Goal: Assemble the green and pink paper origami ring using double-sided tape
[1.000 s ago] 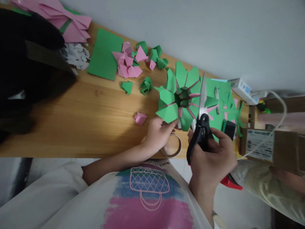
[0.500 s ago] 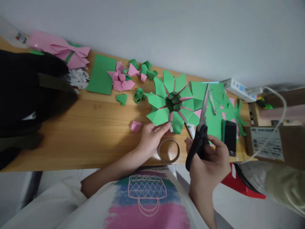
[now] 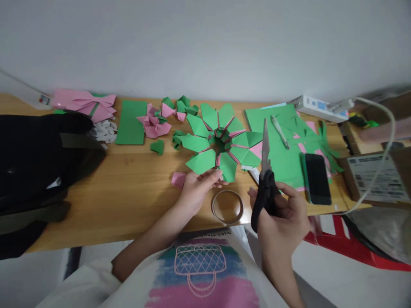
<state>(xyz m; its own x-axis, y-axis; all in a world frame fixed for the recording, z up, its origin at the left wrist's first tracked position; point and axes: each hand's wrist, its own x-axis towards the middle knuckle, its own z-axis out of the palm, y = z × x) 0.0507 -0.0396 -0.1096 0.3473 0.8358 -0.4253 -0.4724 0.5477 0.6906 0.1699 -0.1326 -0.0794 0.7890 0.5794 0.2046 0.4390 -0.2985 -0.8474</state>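
My left hand (image 3: 201, 188) pinches the near edge of a green and pink folded-paper flower (image 3: 201, 161), whose petals spread round an open centre. Some fingers are hidden under the petals. In my right hand (image 3: 282, 226) is a pair of scissors (image 3: 266, 179) with black handles, blades pointing away from me and nearly closed. The blade tips stand beside the flower's right petals, over green paper. Between my hands a roll of tape (image 3: 212, 209) lies on the table. A small pink folded piece (image 3: 178, 179) is just left of my left hand.
Pink and green folded pieces (image 3: 156, 126) lie behind, beside a green sheet (image 3: 130, 124). A black bag (image 3: 38, 162) fills the left. At right are green sheets (image 3: 279, 160), a cutter (image 3: 280, 131), a phone (image 3: 317, 179), a power strip (image 3: 316, 108) and a cardboard box (image 3: 379, 175).
The head view has shifted and tilted, so the table sits lower in the picture. My left hand still holds the flower and my right hand the scissors, both with little movement.
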